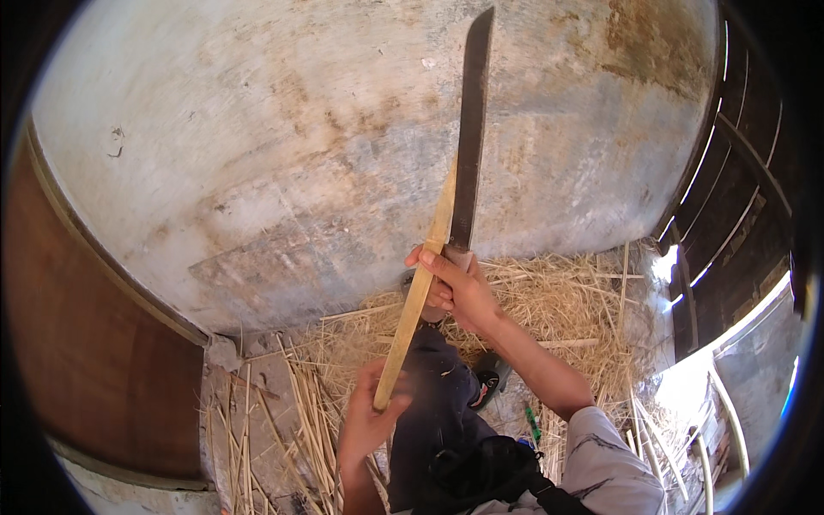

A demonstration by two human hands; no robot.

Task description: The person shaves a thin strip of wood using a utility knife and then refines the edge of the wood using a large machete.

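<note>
**Blade against bamboo strip, both hands occupied**

Roughly centre of the head view: one long dark blade (470,129), machete-like, points up and away, its handle clamped in the right hand (459,287). One pale bamboo strip (418,292) runs diagonally from lower left to upper right; its upper end lies against the blade's edge, touching or just beside it. The left hand (367,421) is closed around the strip's lower end, thumb side up. The right hand's fingertips also seem to press on the strip near the blade handle (hard to separate, the fingers overlap).

Handling, as a judgement: the strip looks light, stiff along its length yet springy, thin enough to split or splinter, with edges likely sharp. Best held at the lower end, well away from the blade, as the left hand does. The blade looks heavy and rigid; only the handle is safe to grip.

Counts: one blade, one strip in hand, two hands, both shut on something.

Around them: many loose straw and cane slivers (549,300) heaped on the floor, too many to count, more at lower left. Behind stands a stained grey wall (257,146), with dark wooden slats (738,172) at right. The person's dark trouser leg (433,386) shows below.
</note>
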